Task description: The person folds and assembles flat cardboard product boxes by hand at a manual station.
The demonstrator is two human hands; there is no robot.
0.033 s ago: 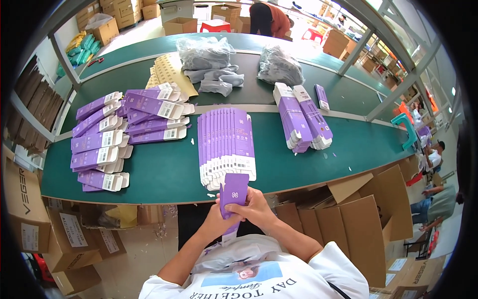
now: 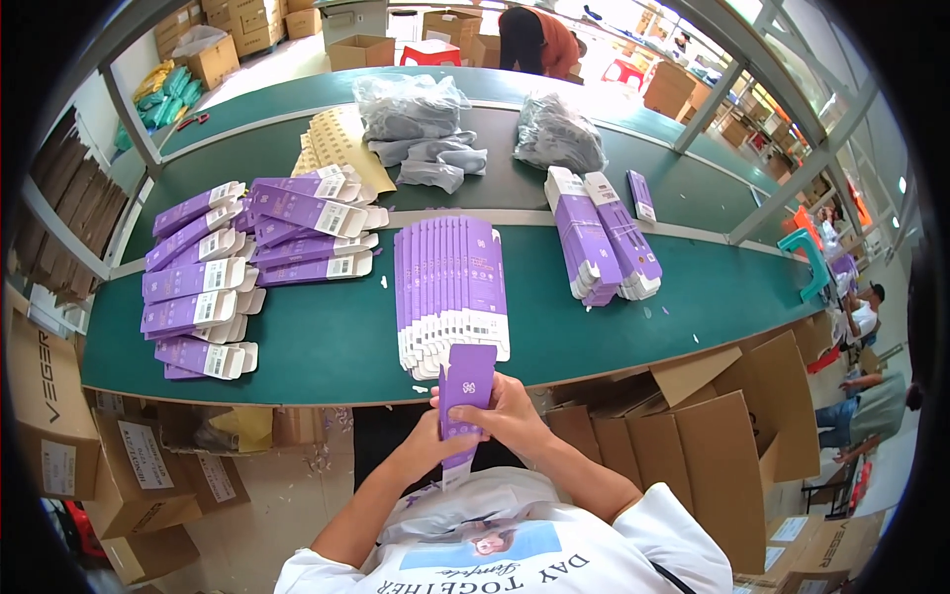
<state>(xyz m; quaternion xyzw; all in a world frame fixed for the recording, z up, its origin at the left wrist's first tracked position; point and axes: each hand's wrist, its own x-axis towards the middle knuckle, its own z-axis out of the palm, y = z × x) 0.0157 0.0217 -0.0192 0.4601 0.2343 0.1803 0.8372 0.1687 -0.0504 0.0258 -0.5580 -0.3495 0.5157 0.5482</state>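
A flat purple carton [image 2: 467, 371] with a small white flower-like mark stands tilted in front of my chest, at the table's near edge. My left hand [image 2: 424, 443] is closed on its left side, lower down. From the right, my right hand [image 2: 515, 414] grips the same carton, its thumb lying across the front and the other fingers behind. Just beyond my hands lies a fanned row of flat purple cartons [image 2: 450, 267], white ends toward me. The carton's lower end hangs near my shirt.
Opened purple boxes [image 2: 198, 282] are piled at the left of the green table [image 2: 327, 337]. Two flat-carton stacks [image 2: 584, 238] and a single small box [image 2: 641, 195] lie right. Grey bagged goods [image 2: 559, 134] sit farther back. Cardboard boxes [image 2: 683, 445] stand below the right edge.
My hands have shifted very slightly on the carton, and more of its lower part shows between them. The piles on the table have not moved.
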